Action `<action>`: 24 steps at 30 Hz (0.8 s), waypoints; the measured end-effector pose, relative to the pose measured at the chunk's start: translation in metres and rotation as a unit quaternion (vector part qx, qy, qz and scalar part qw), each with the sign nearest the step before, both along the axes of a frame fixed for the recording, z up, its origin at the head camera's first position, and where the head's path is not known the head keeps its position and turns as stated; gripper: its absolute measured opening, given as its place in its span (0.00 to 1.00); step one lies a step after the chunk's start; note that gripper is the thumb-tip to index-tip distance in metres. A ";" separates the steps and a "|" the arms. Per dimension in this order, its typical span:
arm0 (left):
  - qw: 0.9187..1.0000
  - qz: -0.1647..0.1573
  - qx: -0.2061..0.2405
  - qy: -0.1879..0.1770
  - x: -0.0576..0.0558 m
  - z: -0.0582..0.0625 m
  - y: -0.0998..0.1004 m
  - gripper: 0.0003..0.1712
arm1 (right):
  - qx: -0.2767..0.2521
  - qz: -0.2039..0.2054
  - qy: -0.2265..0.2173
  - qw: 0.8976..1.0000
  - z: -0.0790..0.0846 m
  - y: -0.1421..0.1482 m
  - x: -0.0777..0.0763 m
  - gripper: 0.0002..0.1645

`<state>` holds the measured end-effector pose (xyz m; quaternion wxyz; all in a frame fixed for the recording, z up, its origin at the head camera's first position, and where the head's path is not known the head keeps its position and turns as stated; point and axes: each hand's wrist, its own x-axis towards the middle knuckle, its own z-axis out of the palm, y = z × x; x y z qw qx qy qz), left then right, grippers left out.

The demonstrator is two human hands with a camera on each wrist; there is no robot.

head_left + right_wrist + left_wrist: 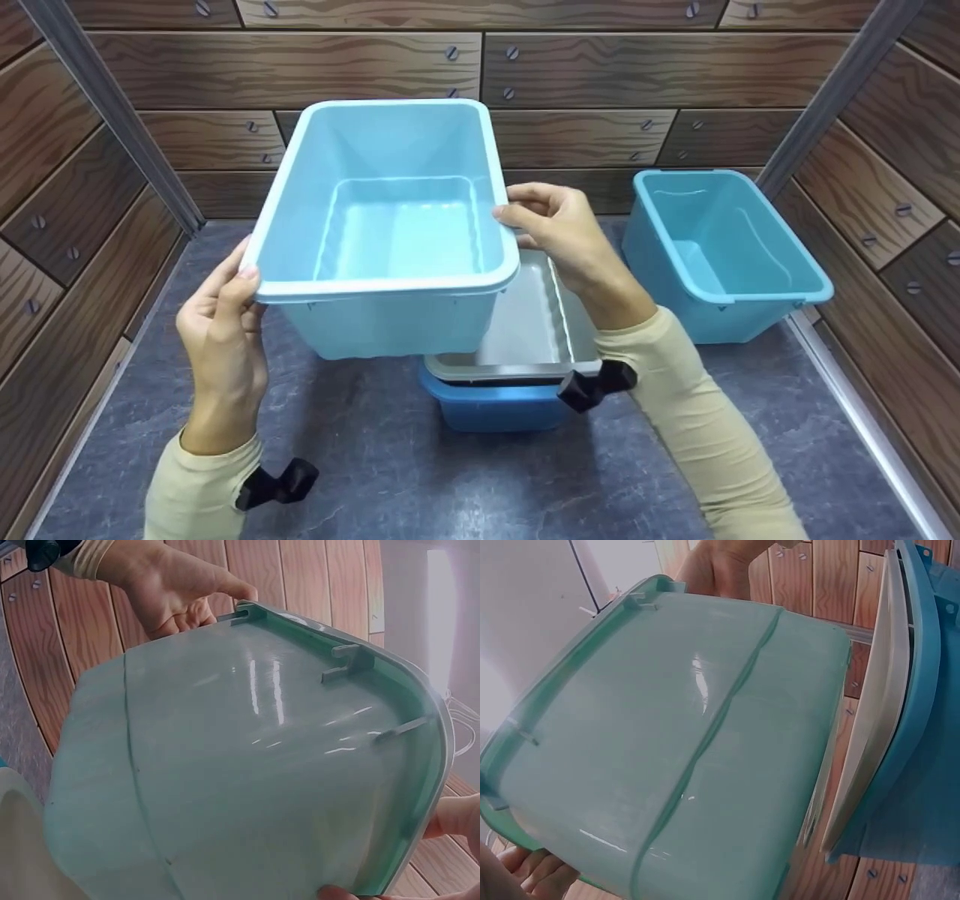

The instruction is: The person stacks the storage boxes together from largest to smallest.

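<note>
A light blue plastic storage bin [401,326] is held up in the air, tilted so its hollow inside faces the head camera. My left hand [225,322] grips its rim at the near left corner, thumb on top and fingers beneath. On the right side, my right hand [559,229] pinches the rim between thumb and fingers. Below the raised bin stands a grey-white bin [521,315], nested in a darker blue bin [502,409]. Both wrist views show the raised bin's outer wall [652,712], with small tabs under the rim [352,660].
A teal bin [720,315] stands upright on the dark grey surface [360,465] at the right. Wood-patterned panels [300,71] enclose the back and both sides, with metal strips [862,420] along the edges.
</note>
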<state>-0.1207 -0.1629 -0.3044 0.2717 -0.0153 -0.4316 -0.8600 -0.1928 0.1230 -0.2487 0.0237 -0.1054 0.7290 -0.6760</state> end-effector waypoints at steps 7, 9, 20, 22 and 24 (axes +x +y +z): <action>1.000 -0.010 0.000 0.007 -0.001 0.000 0.003 0.19 | -0.001 -0.003 -0.007 1.000 0.000 0.004 0.000 0.22; 1.000 -0.009 0.000 0.006 -0.001 0.000 0.004 0.18 | -0.004 -0.001 -0.007 1.000 0.000 0.005 0.000 0.23; 1.000 -0.013 -0.012 -0.003 0.001 0.002 0.012 0.20 | -0.012 -0.010 -0.011 1.000 -0.001 0.011 0.001 0.23; 1.000 -0.016 -0.014 -0.004 0.001 0.002 0.013 0.21 | -0.009 -0.013 -0.011 1.000 -0.001 0.012 0.001 0.23; 1.000 -0.019 -0.016 -0.003 0.001 0.002 0.014 0.21 | -0.005 -0.015 -0.010 1.000 -0.001 0.013 0.001 0.23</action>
